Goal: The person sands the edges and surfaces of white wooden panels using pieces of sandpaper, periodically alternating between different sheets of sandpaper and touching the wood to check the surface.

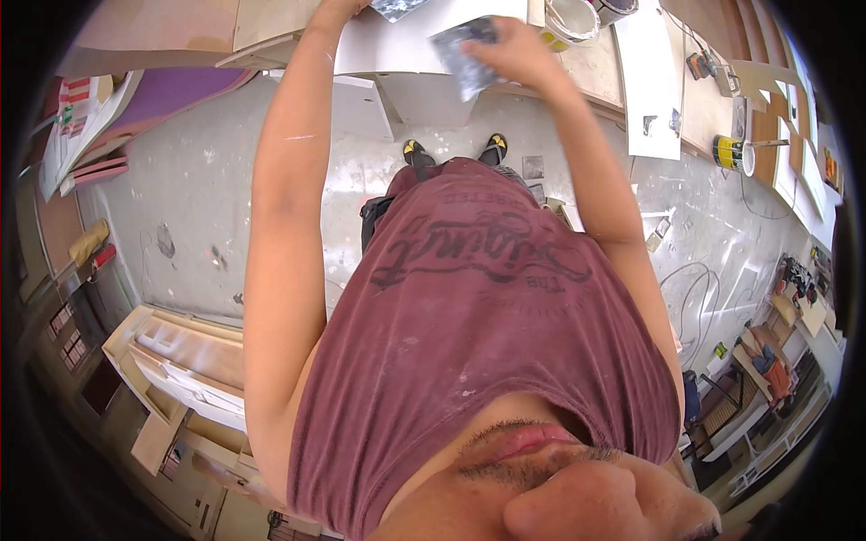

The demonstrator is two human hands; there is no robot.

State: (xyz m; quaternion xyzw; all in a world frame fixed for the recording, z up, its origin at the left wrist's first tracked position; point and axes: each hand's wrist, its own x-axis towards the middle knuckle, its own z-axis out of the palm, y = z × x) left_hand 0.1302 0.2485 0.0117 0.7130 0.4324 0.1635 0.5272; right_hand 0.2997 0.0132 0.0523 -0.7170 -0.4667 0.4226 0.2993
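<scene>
The right hand [519,52] pinches a grey sheet, while the left hand [357,4] is cut off by the upper edge, its grip impossible to tell. The white surface [383,50] also runs out of view; the blurred grey sheet [458,59] overlaps its edge, and another patterned sheet [397,8], mostly cropped, shows beside the left hand.

The panel [383,50] lies before the person [487,334], a bucket [592,20] right of it (a drill [700,64] farther right)

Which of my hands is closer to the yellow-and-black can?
Right. The right hand is left of the can; the left hand is farther left.
</scene>
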